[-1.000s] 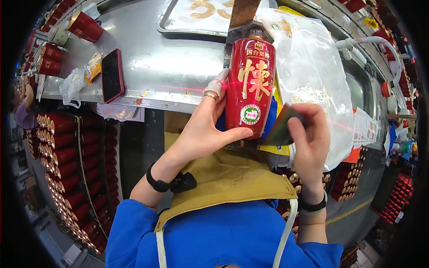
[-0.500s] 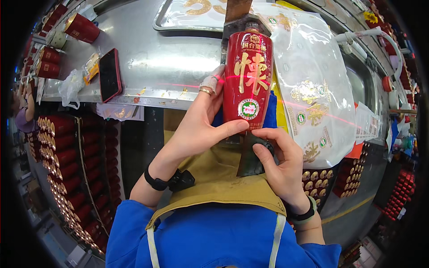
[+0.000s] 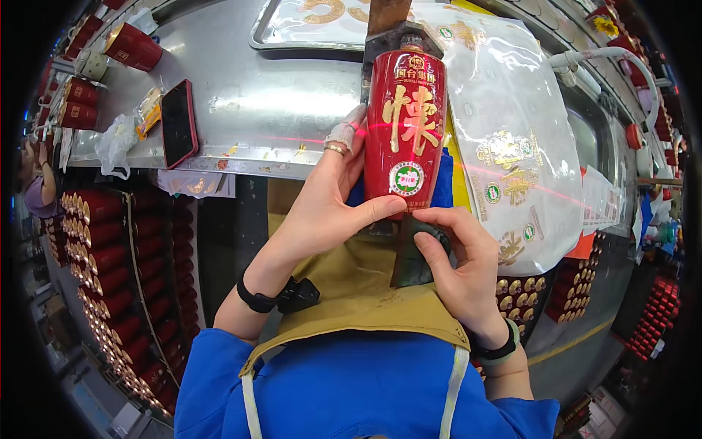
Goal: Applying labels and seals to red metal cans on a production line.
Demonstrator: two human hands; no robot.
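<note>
A glossy red bottle [image 3: 387, 157] with gold lettering and a round green-and-white label lies in front of me, its neck pointing away, in a dark metal holder [image 3: 430, 38]. My left hand [image 3: 338, 197] grips it along the left side, thumb on the lower front near the base; one finger wears a pale wrap and another a ring. At the base, my right hand [image 3: 468, 256] touches the lower edge with the index fingertip. The right thumb is apart from that finger, beside a dark pad [image 3: 417, 267]; its other fingers are curled and partly hidden.
Clear sheets of gold decals [image 3: 512, 124] lie right of the bottle, a metal tray [image 3: 292, 45] beyond. On the metal table [image 3: 241, 110] at left are a phone [image 3: 178, 123], a plastic bag [image 3: 118, 140] and red cups [image 3: 133, 46]. Rows of red gold-topped containers [image 3: 102, 256] stand lower left; another person is at far left.
Both hands keep their places at the bottle, with only tiny shifts of the fingers at its base. The bottle stays in the holder.
</note>
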